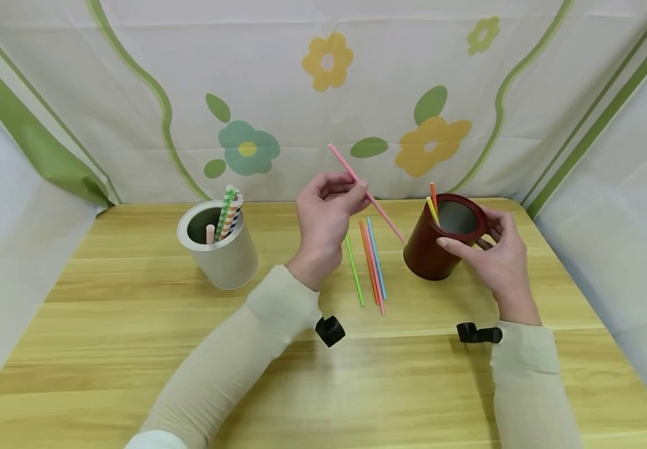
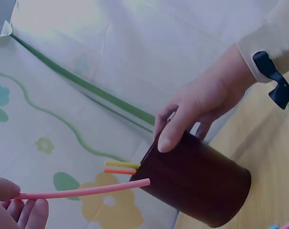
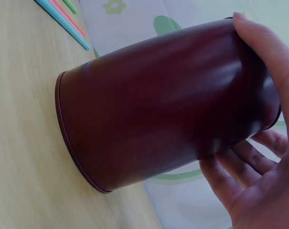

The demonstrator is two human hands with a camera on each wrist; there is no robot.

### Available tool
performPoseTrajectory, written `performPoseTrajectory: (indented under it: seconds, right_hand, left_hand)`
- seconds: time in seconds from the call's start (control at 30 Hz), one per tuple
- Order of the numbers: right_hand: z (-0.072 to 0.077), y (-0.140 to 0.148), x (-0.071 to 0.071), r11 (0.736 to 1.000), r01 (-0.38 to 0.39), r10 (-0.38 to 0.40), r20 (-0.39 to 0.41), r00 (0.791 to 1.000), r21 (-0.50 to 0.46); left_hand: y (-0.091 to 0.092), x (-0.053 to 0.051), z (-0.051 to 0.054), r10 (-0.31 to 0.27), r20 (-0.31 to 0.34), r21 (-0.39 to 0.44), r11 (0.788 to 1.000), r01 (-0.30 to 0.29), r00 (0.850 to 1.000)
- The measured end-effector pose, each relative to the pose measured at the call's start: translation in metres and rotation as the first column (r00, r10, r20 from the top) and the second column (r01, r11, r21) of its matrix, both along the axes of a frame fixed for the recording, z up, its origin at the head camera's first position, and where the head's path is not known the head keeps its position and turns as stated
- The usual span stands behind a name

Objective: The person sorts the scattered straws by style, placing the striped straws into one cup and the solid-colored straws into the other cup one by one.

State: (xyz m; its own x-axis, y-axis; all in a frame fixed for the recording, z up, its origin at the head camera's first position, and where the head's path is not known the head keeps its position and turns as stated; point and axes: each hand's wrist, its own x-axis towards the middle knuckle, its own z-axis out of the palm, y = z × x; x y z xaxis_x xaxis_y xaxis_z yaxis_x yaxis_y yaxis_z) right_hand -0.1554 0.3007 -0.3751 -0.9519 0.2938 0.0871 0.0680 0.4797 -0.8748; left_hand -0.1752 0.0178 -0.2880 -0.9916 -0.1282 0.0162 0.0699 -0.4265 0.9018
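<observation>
Pinching pink straw (image 1: 385,217) near mid-length, prob. to leave lower end free, L hand (image 1: 323,215) holds it aloft near brown cup (image 1: 432,249), which R hand (image 1: 497,255) grips at rim, prob. for steadiness; loose straws (image 1: 369,262) lie close by on tabletop (image 1: 402,386), likely for easy reach.

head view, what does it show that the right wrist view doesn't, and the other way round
Only head: the white cup with striped straws, and the left hand pinching a pink straw.
Only right wrist: no extra object, but a close side-on look at the red cup and the ridge round its base.
Both: that cup, the right hand gripping it, and a green straw and blue straw on the table.
</observation>
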Motion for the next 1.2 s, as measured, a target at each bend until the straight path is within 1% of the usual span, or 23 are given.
performPoseTrajectory:
  seconds: [0.13,0.27,0.4,0.57,0.63,0.7,0.83,0.9,0.97,1.1,1.2]
  right_hand:
    - [0.000,0.000,0.001,1.000,-0.001,0.001,0.013,1.000,0.003]
    - [0.000,-0.001,0.001,1.000,0.000,0.000,0.019,1.000,0.001]
    - [-0.001,-0.002,0.001,1.000,-0.003,0.003,0.020,1.000,-0.006]
    - [-0.002,-0.002,0.002,1.000,-0.002,0.002,0.026,1.000,0.000]
    - [-0.002,-0.002,0.002,1.000,-0.001,0.001,0.028,1.000,0.002]
    - [-0.001,-0.002,0.002,1.000,0.004,-0.004,0.026,1.000,0.002]
    - [-0.001,-0.003,0.003,1.000,0.004,-0.004,0.021,1.000,-0.004]
    - [-0.001,-0.004,0.002,1.000,0.002,-0.002,0.021,1.000,-0.003]
    - [-0.002,-0.004,0.002,1.000,-0.003,0.003,0.020,1.000,-0.002]
    - [-0.001,-0.003,0.002,1.000,0.000,0.000,0.021,1.000,0.000]
    - [-0.001,-0.003,0.002,1.000,0.002,-0.002,0.027,1.000,0.002]
  left_hand:
    - [0.005,0.003,0.006,-0.002,-0.022,0.013,1.000,0.002,1.000]
    - [0.012,0.004,0.011,-0.005,-0.028,0.038,0.999,0.006,1.000]
    - [0.020,0.003,0.014,0.002,-0.040,0.067,0.998,0.001,0.999]
    - [0.034,0.000,0.015,0.031,-0.061,0.095,0.995,-0.025,0.998]
    - [0.041,-0.001,0.016,0.047,-0.077,0.086,0.995,-0.040,0.996]
    - [0.047,-0.002,0.015,0.059,-0.098,0.058,0.997,-0.053,0.993]
    - [0.057,-0.004,0.012,0.068,-0.131,-0.033,0.997,-0.073,0.989]
    - [0.060,-0.005,0.011,0.074,-0.130,-0.062,0.995,-0.083,0.989]
    - [0.061,-0.006,0.010,0.079,-0.123,-0.072,0.993,-0.089,0.989]
    - [0.064,-0.009,0.008,0.073,-0.110,-0.073,0.994,-0.082,0.991]
    - [0.067,-0.009,0.007,0.060,-0.109,-0.103,0.992,-0.071,0.992]
